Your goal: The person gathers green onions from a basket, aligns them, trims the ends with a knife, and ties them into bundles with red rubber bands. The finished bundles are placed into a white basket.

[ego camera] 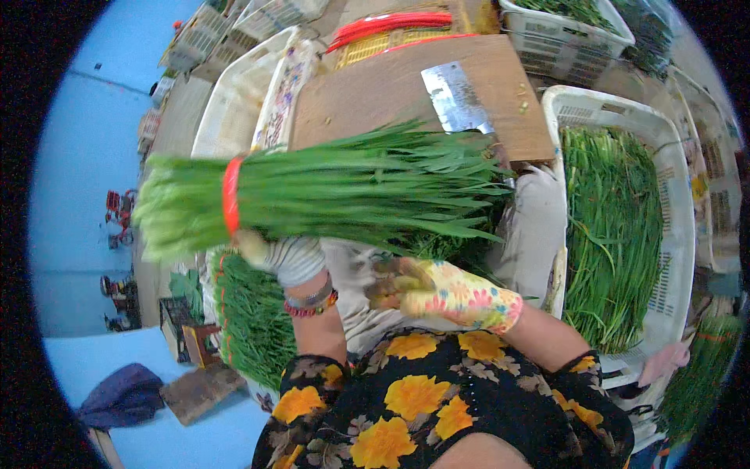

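Note:
A thick bundle of garlic chives (363,187) lies crosswise in front of me, bound near its pale stem end by a red band (232,196). My left hand (272,255), in a pale striped glove, grips it from below near the band; most of the fingers are hidden behind the stems. Lower and to the right, my right hand (433,290) wears a yellow floral glove with stained fingertips. Its fingers are blurred but look apart, with nothing seen in them. Beyond the leaf tips, a cleaver (456,97) rests on a wooden board (363,88).
At right stands a white plastic crate (674,176) of loose chives (612,234). Banded bundles (255,311) sit by my left forearm. Red ties (392,23) lie behind the board, beside a white tub (234,99). Another crate (568,44) holds greens at the back right.

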`<state>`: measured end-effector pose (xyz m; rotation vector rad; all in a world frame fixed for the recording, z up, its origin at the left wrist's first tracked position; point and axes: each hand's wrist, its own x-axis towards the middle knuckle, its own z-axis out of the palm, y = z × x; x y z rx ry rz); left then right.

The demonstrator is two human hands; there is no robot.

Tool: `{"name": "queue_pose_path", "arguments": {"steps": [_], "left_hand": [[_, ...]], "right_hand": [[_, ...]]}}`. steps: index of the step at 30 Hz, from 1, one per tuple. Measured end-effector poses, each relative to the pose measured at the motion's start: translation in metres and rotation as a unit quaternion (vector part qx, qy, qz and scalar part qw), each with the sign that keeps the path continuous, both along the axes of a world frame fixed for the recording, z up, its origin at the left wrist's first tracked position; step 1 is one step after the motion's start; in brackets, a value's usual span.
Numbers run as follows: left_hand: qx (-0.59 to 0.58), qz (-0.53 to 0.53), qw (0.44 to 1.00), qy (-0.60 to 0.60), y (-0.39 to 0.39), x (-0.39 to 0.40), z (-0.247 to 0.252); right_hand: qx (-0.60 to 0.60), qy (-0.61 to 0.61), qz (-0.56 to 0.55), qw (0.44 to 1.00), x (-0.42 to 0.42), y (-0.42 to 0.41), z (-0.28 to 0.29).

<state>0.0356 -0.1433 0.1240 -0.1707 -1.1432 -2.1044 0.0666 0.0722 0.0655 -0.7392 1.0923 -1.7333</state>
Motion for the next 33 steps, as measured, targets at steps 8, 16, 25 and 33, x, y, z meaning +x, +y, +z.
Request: {"name": "queue_pose_path", "arguments": {"steps": [8,16,25,33], "left_hand": [[-0.068,-0.213,0.968,0.11,0.015,0.045,0.006],[-0.085,-0.2,0.937,-0.273,-0.013,0.08,-0.012],[0.014,-0.203,0.795,-0.571,-0.097,0.06,-0.022],[-0.4,-0.408,0.731,-0.373,-0.057,0.02,0.023]], "right_hand": [[-0.239,-0.52,-0.158,0.805,-0.03,-0.021,0.052],[-0.298,-0.584,-0.216,0.723,-0.068,-0.039,0.044],[-0.257,-0.573,-0.283,0.725,-0.069,-0.056,0.006],[-0.115,-0.508,-0.345,0.781,-0.026,-0.1,0.014]]}}
